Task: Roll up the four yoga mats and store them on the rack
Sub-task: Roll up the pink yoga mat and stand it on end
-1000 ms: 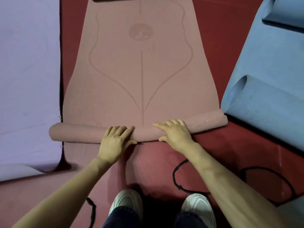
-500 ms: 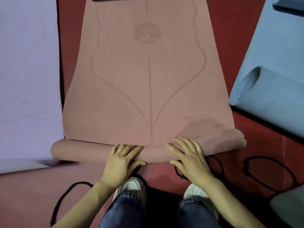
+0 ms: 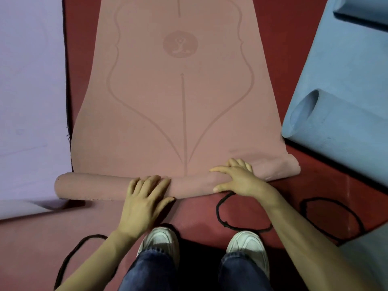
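A dusty pink yoga mat (image 3: 180, 114) with a leaf-shaped line pattern lies lengthwise on the red floor. Its near end is wound into a thin roll (image 3: 88, 186) that runs left to right in front of me. My left hand (image 3: 144, 198) lies flat on the middle of the roll and presses down with straight fingers. My right hand (image 3: 241, 181) rests on the roll further right, fingers spread over the top, thumb on the near side. The roll's right end looks looser and flatter than its left end.
A lilac mat (image 3: 31, 91) lies flat on the left. A blue mat (image 3: 346, 101), partly curled into a wide tube, lies on the right. Black cord loops (image 3: 222, 219) lie on the floor near my white shoes (image 3: 159, 240). No rack is in view.
Both hands have stayed on the roll. My right hand has spread its fingers and the roll's right end has loosened. My feet have come closer to the roll.
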The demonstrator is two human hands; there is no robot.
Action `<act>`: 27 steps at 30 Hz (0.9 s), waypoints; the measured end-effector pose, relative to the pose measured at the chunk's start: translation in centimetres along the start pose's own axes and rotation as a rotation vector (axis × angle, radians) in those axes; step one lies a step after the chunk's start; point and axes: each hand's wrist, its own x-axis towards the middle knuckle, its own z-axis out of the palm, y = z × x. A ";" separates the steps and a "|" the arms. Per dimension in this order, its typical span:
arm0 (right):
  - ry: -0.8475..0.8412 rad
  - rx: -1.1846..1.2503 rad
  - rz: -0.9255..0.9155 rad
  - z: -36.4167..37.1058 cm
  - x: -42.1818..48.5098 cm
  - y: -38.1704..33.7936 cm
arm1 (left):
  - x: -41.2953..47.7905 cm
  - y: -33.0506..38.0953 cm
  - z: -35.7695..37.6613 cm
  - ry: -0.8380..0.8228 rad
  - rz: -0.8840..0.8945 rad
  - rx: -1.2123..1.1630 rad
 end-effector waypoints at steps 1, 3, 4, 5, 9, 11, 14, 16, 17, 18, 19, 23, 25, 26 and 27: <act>-0.021 -0.002 0.005 -0.2 0.1 -0.1 | -0.3 0.0 0.2 -0.003 -0.003 0.009; -0.025 -0.020 0.011 -0.1 0.2 0.1 | -0.1 -0.6 0.3 -0.015 -0.023 -0.028; 0.007 -0.027 0.010 0.1 0.1 0.2 | 0.4 -0.9 0.2 -0.033 -0.030 -0.051; 0.076 -0.046 -0.013 0.5 -0.2 0.3 | 1.0 -1.4 0.1 -0.063 -0.034 -0.072; 0.519 -0.154 -0.156 4.4 -1.7 0.5 | 3.6 -2.5 -0.9 -0.241 -0.078 -0.187; 0.553 -0.165 -0.140 5.8 -1.6 0.3 | 4.5 -3.0 -1.1 -0.322 -0.115 -0.236; 0.488 -0.207 -0.126 5.0 -0.7 0.3 | 5.5 -3.5 -1.3 -0.385 -0.134 -0.276; 0.475 -0.187 -0.125 4.1 0.0 0.2 | 5.9 -4.0 -1.4 -0.408 -0.129 -0.299; 0.458 -0.175 -0.119 3.8 0.3 0.1 | 5.8 -4.1 -1.4 -0.401 -0.123 -0.285; 0.443 -0.174 -0.119 3.4 0.5 0.0 | 5.6 -4.0 -1.4 -0.361 -0.109 -0.251; 0.434 -0.180 -0.130 3.1 0.7 -0.2 | 5.2 -3.8 -1.3 -0.290 -0.089 -0.203; 0.359 -0.142 -0.128 1.1 1.4 -0.5 | 3.0 -1.3 -0.3 -0.014 -0.087 -0.065; 0.292 -0.116 -0.110 0.4 2.0 -0.6 | 2.4 -0.4 0.2 0.007 -0.134 -0.046; 0.275 -0.116 -0.103 0.3 2.2 -0.5 | 2.3 -0.3 0.3 -0.009 -0.143 -0.044; 0.272 -0.123 -0.100 0.2 2.2 -0.5 | 2.4 -0.5 0.3 -0.031 -0.135 -0.047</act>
